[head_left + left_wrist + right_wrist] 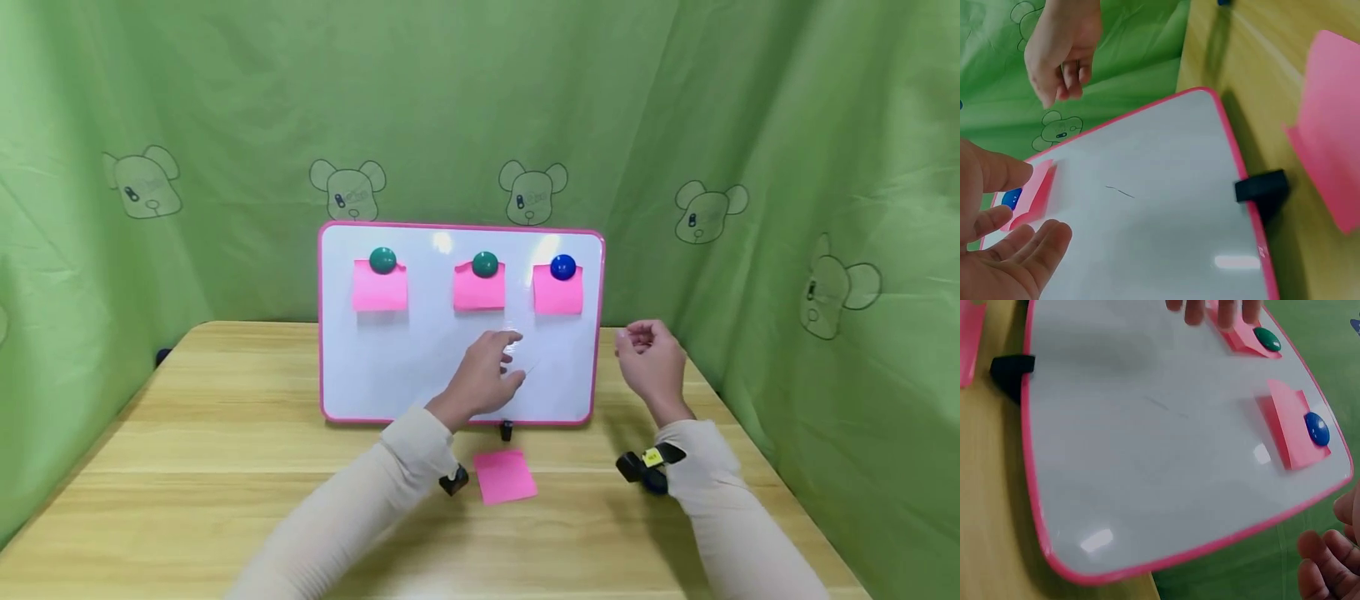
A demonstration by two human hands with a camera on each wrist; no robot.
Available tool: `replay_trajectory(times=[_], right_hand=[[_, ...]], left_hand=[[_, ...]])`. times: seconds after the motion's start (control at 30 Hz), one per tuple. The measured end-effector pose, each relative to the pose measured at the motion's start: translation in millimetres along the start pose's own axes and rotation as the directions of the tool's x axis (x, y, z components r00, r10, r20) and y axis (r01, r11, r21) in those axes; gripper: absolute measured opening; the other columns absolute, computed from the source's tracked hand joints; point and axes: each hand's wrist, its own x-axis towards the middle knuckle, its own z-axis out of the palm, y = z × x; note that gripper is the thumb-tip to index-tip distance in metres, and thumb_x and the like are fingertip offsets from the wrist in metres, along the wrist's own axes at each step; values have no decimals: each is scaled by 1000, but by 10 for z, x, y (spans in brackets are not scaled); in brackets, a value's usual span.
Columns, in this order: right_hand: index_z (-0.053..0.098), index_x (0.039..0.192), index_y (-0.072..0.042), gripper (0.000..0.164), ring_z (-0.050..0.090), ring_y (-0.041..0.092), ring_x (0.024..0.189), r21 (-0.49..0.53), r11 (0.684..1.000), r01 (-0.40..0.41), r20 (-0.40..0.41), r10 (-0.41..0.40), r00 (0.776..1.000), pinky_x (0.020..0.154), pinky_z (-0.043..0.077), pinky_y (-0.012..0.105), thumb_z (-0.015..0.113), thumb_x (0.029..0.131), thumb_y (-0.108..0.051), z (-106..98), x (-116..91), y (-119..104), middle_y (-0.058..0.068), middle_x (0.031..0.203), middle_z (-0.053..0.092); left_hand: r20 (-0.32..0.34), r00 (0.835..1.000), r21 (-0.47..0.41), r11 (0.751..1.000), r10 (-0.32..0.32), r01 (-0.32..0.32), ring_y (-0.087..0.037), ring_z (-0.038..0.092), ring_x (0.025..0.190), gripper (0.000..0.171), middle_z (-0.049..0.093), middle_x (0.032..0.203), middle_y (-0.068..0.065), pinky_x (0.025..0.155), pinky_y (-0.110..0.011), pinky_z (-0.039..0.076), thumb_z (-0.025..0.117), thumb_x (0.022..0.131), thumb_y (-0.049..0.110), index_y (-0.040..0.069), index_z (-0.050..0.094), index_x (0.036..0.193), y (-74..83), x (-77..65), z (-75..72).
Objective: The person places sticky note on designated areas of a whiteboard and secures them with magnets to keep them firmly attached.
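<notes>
A pink-framed whiteboard stands on the table with three pink sticky notes across its upper part. Green round magnets cover the tops of the left note and the middle note; a blue magnet is on the right note. My left hand is in front of the board below the middle note, thumb and fingers spread apart with nothing between them. Beyond the board's right edge, my right hand hovers with loosely bent fingers, and no object shows in it.
Another pink sticky note lies on the wooden table in front of the board. A black foot supports the board's lower edge. One thin dark line marks the white surface. Green curtains enclose the back and sides.
</notes>
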Motion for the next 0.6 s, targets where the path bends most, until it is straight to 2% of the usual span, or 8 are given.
replay_trajectory(times=[0.13,0.27,0.43,0.6], right_hand=[[59,108,2,28,55,8,74,-71,997,15,18,-14,1000,65,46,16,61,94,-22,-142,-79,165,14,95,65],[60,106,2,29,57,17,79,-160,987,22,61,-13,998,68,45,24,60,94,-25,-270,-174,336,14,94,64],[60,102,2,31,59,28,82,-228,973,41,137,-9,990,66,45,33,60,94,-28,-359,-291,521,15,92,63],[60,103,2,33,60,35,87,-276,959,65,240,3,971,68,46,38,59,95,-30,-423,-388,676,18,95,64]], left_hand=[[50,999,-5,1000,-16,17,-24,61,107,53,49,134,-13,83,-26,53,67,90,13,7,47,139,-91,-118,-14],[132,991,34,999,-37,33,-25,60,107,51,48,135,-13,83,-28,53,67,90,16,7,49,137,-183,-249,1],[243,969,107,994,-49,24,-26,59,109,48,46,135,-14,83,-29,52,68,91,19,6,53,134,-302,-419,29],[303,950,159,987,-78,30,-25,57,109,46,48,134,-13,88,-34,51,70,90,21,7,55,132,-402,-519,74]])
